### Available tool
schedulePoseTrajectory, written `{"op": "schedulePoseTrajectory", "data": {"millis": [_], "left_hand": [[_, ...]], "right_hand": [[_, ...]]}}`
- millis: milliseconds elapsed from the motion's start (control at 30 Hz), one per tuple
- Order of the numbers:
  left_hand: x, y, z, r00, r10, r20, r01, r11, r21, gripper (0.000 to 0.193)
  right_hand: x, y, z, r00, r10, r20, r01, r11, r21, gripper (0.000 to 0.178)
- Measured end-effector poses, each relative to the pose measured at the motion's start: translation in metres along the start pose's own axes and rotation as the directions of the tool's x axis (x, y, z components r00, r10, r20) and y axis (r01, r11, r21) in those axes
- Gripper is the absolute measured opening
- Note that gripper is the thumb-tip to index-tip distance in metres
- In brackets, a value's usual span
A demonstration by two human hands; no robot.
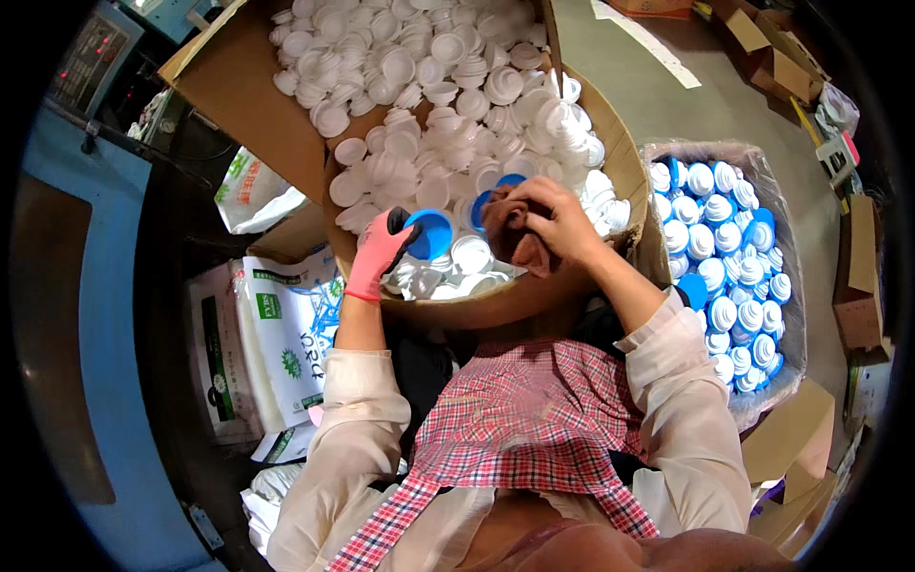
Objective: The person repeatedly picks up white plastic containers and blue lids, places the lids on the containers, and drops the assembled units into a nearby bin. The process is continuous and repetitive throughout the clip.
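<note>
My left hand [382, 246], in a pink glove with dark fingertips, pinches a blue round cap [429, 234] at its edge, over the near left part of a big cardboard box [515, 303]. Heaps of white translucent plastic lids [419, 143] fill that box. My bare right hand [545, 221] is just to the right, its fingers curled in around a dark reddish-brown shape that I cannot make out. Two more blue caps [512, 179] show beside its fingertips, partly hidden; whether the fingers grip them cannot be told.
To the right stands a plastic-lined box [797, 353] of blue-and-white capped pieces. Printed white sacks [286, 334] lean at the left, beside a blue machine frame [86, 219]. Open cardboard boxes [767, 57] stand along the far right.
</note>
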State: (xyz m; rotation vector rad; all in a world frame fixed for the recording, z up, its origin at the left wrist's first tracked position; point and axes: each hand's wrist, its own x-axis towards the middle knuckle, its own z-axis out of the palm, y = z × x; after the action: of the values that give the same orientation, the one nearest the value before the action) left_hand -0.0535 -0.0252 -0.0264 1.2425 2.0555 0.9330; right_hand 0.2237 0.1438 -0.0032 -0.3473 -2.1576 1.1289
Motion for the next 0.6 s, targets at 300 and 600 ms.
{"op": "schedulePoseTrajectory", "data": {"millis": [300,600], "left_hand": [[0.018,0.037,0.095,0.928,0.291,-0.235,-0.366,0.578,-0.729,0.026],[0.023,0.033,0.092,0.845,0.3,0.442,0.526,-0.32,-0.788,0.056]], "right_hand": [[0.003,-0.012,0.031,0.987,-0.15,-0.054,0.134,0.964,-0.232,0.034],[-0.006,-0.018,0.076,0.984,-0.179,0.018,0.18,0.984,-0.015,0.027]]}}
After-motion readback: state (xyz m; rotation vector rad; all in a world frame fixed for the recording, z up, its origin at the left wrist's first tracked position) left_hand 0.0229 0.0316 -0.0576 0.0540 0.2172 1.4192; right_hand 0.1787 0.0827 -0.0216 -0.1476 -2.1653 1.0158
